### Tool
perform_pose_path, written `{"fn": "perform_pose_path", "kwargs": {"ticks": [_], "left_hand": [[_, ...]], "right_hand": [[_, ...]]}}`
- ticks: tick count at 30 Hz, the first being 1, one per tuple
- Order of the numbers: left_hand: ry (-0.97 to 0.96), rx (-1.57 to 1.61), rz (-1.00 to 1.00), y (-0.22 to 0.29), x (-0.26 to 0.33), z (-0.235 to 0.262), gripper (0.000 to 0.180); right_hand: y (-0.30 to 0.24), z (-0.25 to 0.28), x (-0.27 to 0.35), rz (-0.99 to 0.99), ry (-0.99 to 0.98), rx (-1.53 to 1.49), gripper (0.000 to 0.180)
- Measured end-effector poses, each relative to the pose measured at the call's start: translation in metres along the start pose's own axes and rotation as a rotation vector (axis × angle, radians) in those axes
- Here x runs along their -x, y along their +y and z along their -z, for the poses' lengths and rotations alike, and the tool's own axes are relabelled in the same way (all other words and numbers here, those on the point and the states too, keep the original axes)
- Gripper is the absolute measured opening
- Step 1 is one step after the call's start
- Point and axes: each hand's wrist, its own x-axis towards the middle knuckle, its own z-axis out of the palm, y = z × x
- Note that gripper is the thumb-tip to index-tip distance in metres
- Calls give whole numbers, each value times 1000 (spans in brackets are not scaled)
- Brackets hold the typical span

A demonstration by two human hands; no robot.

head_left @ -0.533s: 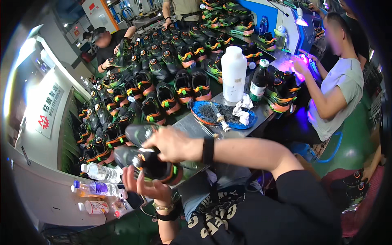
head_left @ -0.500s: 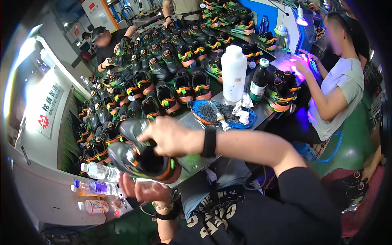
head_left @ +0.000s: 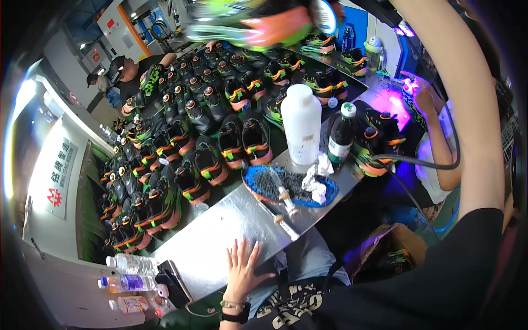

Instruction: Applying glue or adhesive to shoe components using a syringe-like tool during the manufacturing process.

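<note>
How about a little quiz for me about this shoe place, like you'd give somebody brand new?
1. True or false: the left hand is wrapped around a bottle.
2. What colour is the tall bottle standing next to the dark bottle?
3. Fill in the gap: the big blurry shoe shows at the ___ edge of the picture.

Key: 1. False: its fingers are spread on the metal tabletop. 2. White. 3. Top.

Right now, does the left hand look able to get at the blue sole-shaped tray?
Probably yes: the left hand is spread and apparently empty, and mostly bare metal tabletop lies between it and the blue sole-shaped tray.
</note>
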Motion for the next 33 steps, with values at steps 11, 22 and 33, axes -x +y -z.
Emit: {"fn": "perform_pose_path", "kwargs": {"ticks": [11, 22, 33], "left_hand": [[-133, -139, 63, -4, -14, -9, 79], [-227, -163, 177, 9, -16, -4, 67], [-161, -180, 216, 20, -19, -5, 51]], "right_hand": [[360, 3, -122, -449, -37, 499, 39], [474, -117, -186, -384, 290, 858, 46], [565, -208, -220, -383, 436, 647, 47]]}}
